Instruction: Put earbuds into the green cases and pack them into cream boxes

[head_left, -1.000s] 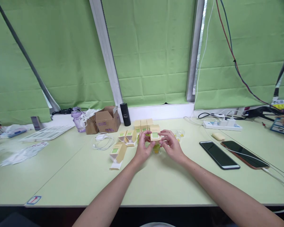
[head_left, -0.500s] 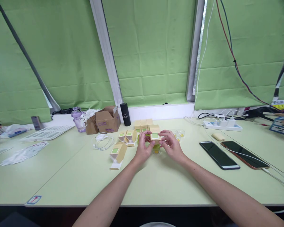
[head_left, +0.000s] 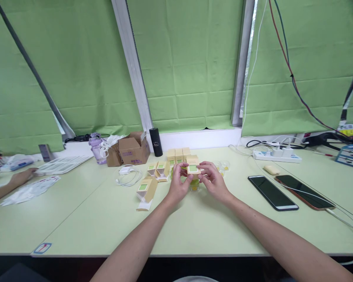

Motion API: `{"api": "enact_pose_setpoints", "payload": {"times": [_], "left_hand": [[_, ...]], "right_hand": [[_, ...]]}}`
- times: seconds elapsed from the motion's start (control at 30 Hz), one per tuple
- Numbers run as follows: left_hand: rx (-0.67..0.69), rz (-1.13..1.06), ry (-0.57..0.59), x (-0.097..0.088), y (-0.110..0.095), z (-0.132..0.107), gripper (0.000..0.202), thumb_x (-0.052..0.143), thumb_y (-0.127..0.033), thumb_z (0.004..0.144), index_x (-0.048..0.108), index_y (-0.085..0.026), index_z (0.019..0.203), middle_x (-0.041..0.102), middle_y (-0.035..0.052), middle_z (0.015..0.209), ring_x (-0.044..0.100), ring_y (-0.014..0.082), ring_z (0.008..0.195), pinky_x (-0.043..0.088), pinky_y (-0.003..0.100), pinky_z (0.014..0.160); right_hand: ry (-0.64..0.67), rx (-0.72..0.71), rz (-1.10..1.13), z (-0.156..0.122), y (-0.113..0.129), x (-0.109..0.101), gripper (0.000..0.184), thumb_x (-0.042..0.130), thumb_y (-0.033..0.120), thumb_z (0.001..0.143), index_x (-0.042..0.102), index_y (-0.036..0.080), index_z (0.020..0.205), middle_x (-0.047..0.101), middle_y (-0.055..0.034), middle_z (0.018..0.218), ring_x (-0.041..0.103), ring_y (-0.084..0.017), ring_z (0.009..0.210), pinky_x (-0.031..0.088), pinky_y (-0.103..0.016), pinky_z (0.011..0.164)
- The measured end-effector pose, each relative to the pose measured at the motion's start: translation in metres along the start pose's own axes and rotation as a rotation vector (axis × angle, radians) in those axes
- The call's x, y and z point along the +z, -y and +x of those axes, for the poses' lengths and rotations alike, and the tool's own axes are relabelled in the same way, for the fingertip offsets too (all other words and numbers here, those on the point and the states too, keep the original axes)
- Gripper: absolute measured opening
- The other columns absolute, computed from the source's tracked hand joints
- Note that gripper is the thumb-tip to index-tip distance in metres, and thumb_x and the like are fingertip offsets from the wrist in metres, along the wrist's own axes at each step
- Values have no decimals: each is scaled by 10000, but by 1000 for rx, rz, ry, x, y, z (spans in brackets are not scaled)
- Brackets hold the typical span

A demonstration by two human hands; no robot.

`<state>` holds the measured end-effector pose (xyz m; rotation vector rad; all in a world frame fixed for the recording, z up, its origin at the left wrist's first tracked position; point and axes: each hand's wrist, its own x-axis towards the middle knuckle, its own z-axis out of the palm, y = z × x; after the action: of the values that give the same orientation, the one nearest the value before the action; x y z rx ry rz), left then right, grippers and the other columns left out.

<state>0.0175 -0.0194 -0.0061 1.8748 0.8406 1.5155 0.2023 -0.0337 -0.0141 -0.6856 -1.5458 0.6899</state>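
Between my two hands is a small tan cardboard box with a green and white label. My left hand grips its left side with fingers and thumb, and my right hand grips its right side. Just below the box stands a small clear jar with yellow-green in it; whether they touch I cannot tell. To the left, an open tan box lies with a flap out, and two similar boxes sit behind it. Several more tan boxes stand in a row behind my hands. Clear round containers are beyond my right hand.
Two phones lie at right, before a white power strip with cables. At left are a coiled white cable, a brown carton, a black cylinder and a purple bottle. Another person's hand reaches towards a white tray.
My hands and the box between them have hardly moved. Another person's arm has come in at far left; a hand at far right has left the blue box there.
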Motion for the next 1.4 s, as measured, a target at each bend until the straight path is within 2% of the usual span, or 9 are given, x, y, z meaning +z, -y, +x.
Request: {"api": "enact_pose_setpoints", "payload": {"times": [0.87,0.97,1.1,1.17,1.27,1.33,1.4], "left_hand": [[21,42,-16,0,-2,-1,374,675,-468,951,547,-269,1242,562,83,1236,591,207,994,501,380,939],[12,1,1,-2,-3,-1,407,652,-503,960,546,-265,1273,565,94,1277,602,217,1026,500,381,956],[-19,-57,0,-4,-5,0,412,530,-561,1014,566,-255,1287,578,105,1307,592,250,1149,488,389,1007],[-34,-50,-13,-5,-5,0,415,481,-569,1033,574,-254,1286,584,105,1311,577,261,1208,473,393,1040],[-49,-25,-25,-4,-5,0,411,454,-565,1045,574,-254,1286,593,101,1318,568,263,1245,456,399,1072],[-40,-4,-38,-4,-5,0,396,465,-554,1046,572,-255,1282,594,99,1325,567,260,1258,450,401,1086],[-20,20,-51,-3,-6,0,380,480,-539,1045,569,-256,1283,595,100,1331,562,261,1278,447,405,1095]], "right_hand": [[7,4,1,1,-7,0,311,647,496,991,685,305,1233,491,-100,1378,671,-177,908,648,-408,802],[17,23,42,1,-8,0,345,662,500,981,670,319,1274,480,-100,1385,678,-188,944,650,-391,801],[43,46,118,2,-9,0,398,671,521,969,655,334,1319,467,-104,1393,686,-206,990,650,-379,800],[45,56,135,3,-10,0,420,675,542,960,652,337,1326,466,-107,1411,690,-212,1004,647,-396,845],[55,63,112,4,-12,0,468,678,578,945,641,338,1346,462,-115,1469,689,-227,1073,604,-447,1002],[62,56,78,4,-12,1,492,673,590,945,637,328,1360,436,-127,1533,657,-262,1206,555,-469,1087],[75,38,40,3,-11,1,497,664,580,955,635,317,1377,414,-132,1586,552,-302,1388,507,-483,1143]]}}
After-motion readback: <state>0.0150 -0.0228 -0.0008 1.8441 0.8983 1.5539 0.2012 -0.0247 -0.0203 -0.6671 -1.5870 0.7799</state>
